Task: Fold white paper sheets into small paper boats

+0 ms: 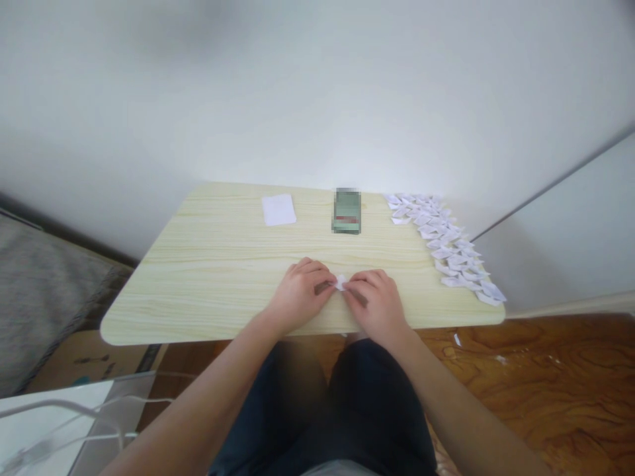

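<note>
White paper (340,283), likely light and easily creased, handles best by its edges, where our left hand (301,291) and right hand (378,301) pinch it.

Soft, bright, cool light spreads across the white wall (317,99) and pale table (208,264), with a dim, blurred smudge at the upper left and a darker upper-right corner. Faint shadows lie under the left hand (301,294) and right hand (376,304). The paper (340,283) between their fingertips is washed out, its details unclear. A green item (347,211) near the centre is blocky with pixels. Haze veils the dark trousers (377,403) at bottom centre; wide-angle stretching lengthens the forearms (218,387) toward the lower corners.
</note>
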The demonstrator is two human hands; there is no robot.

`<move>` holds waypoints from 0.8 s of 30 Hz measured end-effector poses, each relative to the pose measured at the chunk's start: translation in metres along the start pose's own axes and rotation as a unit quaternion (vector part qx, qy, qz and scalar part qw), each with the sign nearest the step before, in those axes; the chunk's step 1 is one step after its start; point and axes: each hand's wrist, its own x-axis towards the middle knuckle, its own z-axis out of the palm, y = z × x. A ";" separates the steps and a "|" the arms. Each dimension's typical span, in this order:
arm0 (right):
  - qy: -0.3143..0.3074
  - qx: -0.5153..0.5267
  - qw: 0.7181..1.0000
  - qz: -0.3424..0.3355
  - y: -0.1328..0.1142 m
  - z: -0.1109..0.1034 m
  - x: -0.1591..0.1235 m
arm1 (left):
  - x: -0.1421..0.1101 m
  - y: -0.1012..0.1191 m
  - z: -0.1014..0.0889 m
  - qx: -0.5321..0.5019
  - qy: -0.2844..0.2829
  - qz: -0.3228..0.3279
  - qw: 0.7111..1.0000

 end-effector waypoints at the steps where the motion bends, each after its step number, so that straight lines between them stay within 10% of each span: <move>1: 0.000 0.003 1.000 0.005 0.000 0.000 0.000 | 0.001 0.000 -0.001 0.005 -0.002 -0.004 1.000; 24: 0.026 0.007 0.991 0.128 -0.007 0.003 0.008 | 0.016 0.009 -0.005 0.080 -0.039 -0.083 0.993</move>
